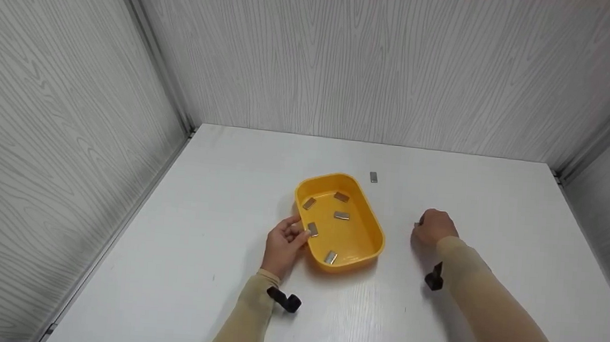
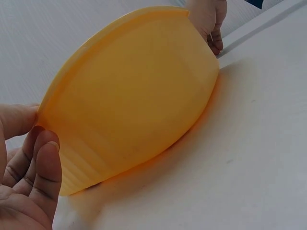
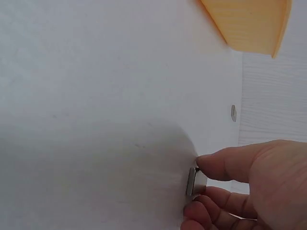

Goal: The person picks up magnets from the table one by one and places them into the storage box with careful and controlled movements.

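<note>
A yellow plastic tray (image 1: 374,219) stands on the white table, with several small grey metal blocks, such as this block (image 1: 341,215), lying in it. My left hand (image 1: 284,243) holds the tray's left rim, thumb on top and fingers beneath, as the left wrist view shows with the tray wall (image 2: 129,91). To the right of the tray, my right hand (image 1: 435,227) is low over the table. In the right wrist view its thumb and fingertips pinch a small metal block (image 3: 191,181) by its ends.
Another metal block (image 1: 373,177) lies on the white table (image 1: 217,197) behind the tray, to its right. Wood-grain panels (image 1: 345,61) rise at the back and both sides. Each wrist carries a black mount, such as the right one (image 1: 434,277).
</note>
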A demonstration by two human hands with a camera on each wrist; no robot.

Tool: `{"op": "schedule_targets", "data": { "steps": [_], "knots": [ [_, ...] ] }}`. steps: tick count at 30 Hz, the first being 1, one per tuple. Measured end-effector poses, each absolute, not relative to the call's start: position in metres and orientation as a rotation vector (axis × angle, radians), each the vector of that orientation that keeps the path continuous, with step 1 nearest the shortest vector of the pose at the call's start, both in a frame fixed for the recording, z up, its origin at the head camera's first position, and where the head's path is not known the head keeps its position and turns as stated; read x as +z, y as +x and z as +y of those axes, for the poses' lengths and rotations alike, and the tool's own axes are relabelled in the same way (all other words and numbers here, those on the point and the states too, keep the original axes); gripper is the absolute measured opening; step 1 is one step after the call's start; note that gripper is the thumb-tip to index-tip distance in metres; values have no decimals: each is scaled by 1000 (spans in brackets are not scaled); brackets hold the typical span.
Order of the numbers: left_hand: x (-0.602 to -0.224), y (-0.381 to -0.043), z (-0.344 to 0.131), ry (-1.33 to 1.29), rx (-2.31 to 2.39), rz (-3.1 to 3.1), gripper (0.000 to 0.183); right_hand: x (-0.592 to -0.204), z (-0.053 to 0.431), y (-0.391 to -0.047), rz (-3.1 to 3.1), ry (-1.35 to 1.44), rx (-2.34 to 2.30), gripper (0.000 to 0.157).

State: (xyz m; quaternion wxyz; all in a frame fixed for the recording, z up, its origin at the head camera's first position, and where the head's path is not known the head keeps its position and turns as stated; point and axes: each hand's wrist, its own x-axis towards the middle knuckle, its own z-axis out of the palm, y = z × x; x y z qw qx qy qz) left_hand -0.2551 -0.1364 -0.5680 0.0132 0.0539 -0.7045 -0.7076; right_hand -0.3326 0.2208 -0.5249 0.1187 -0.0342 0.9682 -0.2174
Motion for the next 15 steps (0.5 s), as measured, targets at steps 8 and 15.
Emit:
{"op": "schedule_targets", "data": {
  "steps": [8,15],
  "knots": [
    [-569,-255,-137,132,-2196,-2195,54,-522,224,-334,2750,-84,-658,31],
    [-550,-247,-137,55,-2200,-2191,54,-517,224,-331,2692,-133,-680,31]
  ]
}}
